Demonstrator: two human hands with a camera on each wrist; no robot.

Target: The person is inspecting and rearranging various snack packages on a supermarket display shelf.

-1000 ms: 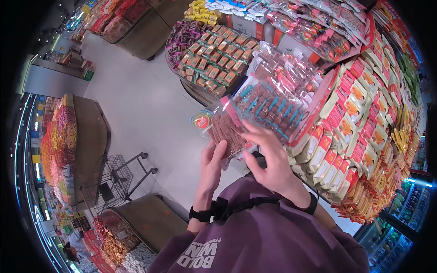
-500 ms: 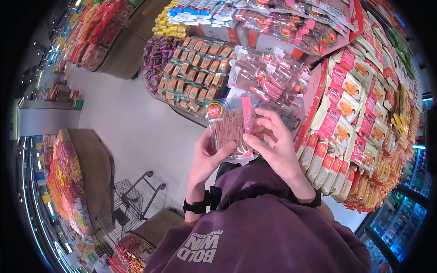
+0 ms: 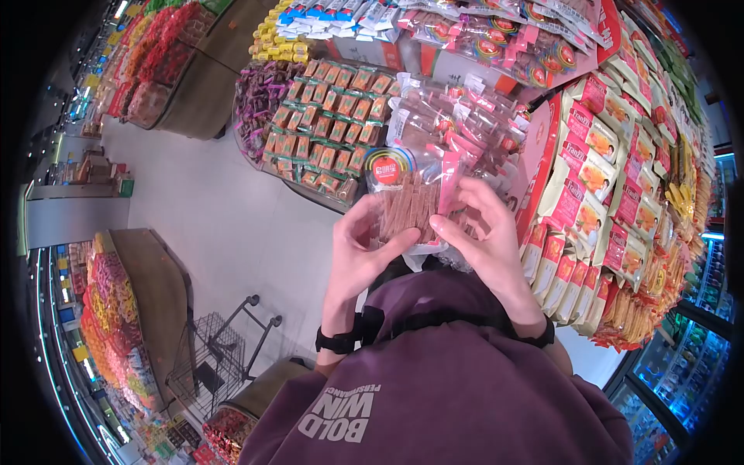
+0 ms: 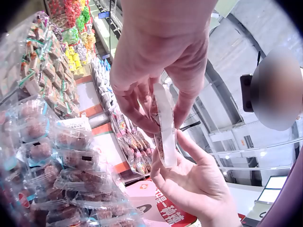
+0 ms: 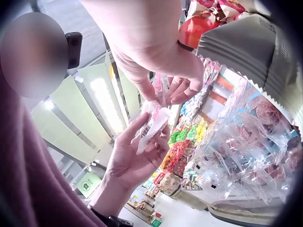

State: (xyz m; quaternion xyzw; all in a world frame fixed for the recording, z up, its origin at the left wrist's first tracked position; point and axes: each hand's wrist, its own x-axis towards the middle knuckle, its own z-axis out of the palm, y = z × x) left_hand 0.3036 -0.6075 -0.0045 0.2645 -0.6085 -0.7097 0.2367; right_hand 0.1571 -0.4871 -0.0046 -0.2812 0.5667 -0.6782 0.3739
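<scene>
A clear bag of thin reddish-brown strips (image 3: 408,203), with a round red and rainbow label at its top and a pink band down its right side, is held upright before the chest. The left hand (image 3: 358,244) grips its left edge, thumb across the front. On the other side the right hand (image 3: 488,242) pinches the lower right edge near the pink band, fingers curled. Seen edge-on in the left wrist view, the bag (image 4: 165,125) lies between the left hand (image 4: 163,56) and the right hand (image 4: 196,184). Its pale edge shows in the right wrist view.
Beyond the bag is a display of wrapped blocks (image 3: 333,124), pink-labelled packets (image 3: 465,116) and yellow sticks (image 3: 283,35). Cream and red packs (image 3: 593,155) are stacked at the right. A wire cart (image 3: 213,360) stands on the floor (image 3: 225,209) at lower left, near a candy bin (image 3: 112,318).
The bag has come upright and moved slightly up and right, its label now facing the head camera. The right hand, earlier loosely spread beside the bag, now pinches its edge.
</scene>
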